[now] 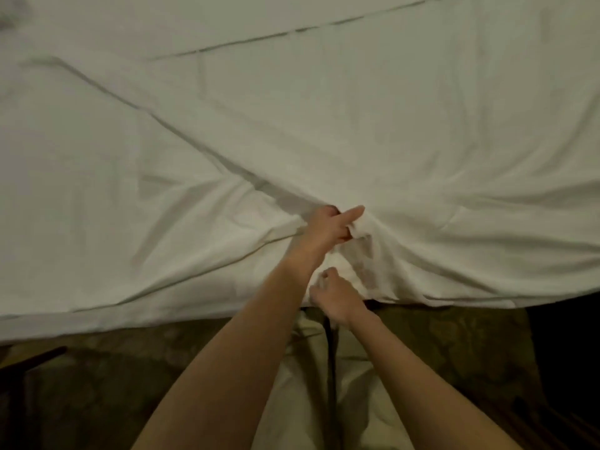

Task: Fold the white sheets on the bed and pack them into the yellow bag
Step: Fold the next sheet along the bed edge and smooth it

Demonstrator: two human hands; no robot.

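Note:
A white sheet [357, 131] lies spread over the bed and fills most of the head view, with long creases running from the upper left down to my hands. My left hand [328, 227] grips a bunched fold of the sheet near the bed's front edge, its index finger sticking out to the right. My right hand [336, 298] is just below it at the bed's edge, its fingers curled into the sheet's hem. Wrinkles fan out from where both hands hold the cloth. No yellow bag is in view.
The bed's front edge [162, 315] runs across the lower part of the view. Below it is a dim patterned floor [454, 352]. A dark stick-like object [35, 357] lies at the lower left. My pale trousers [311, 401] show between my forearms.

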